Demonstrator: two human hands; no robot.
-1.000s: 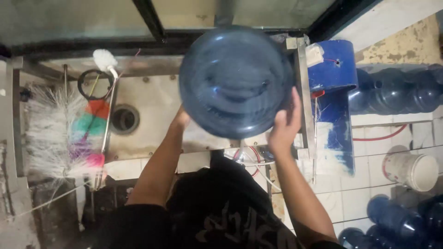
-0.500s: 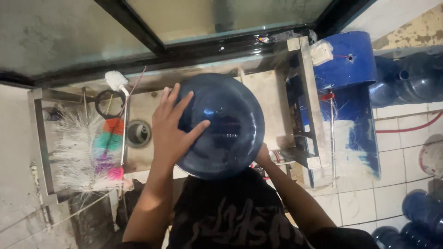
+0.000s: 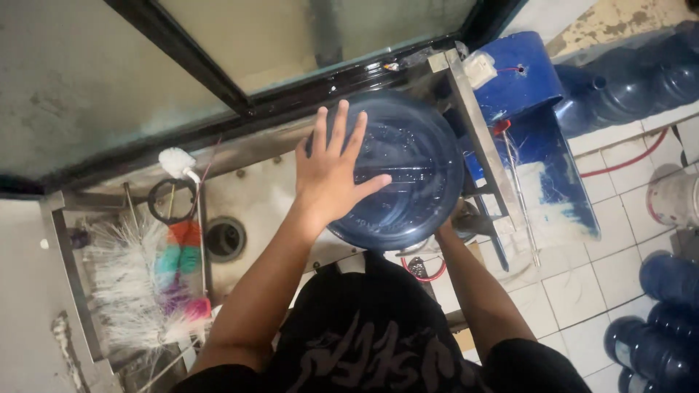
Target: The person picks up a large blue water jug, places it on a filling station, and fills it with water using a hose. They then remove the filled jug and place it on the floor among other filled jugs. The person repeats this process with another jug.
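Two bare hands steady a large blue water jug, seen bottom-up from above, over a stained metal wash basin. The left hand lies flat on the jug's upturned base, fingers spread wide. The right hand is mostly hidden under the jug's lower right edge (its grip cannot be made out). Left of the jug, the basin's round drain sits near a white bristle brush with coloured tufts. More blue jugs lie on the tiled floor at the right.
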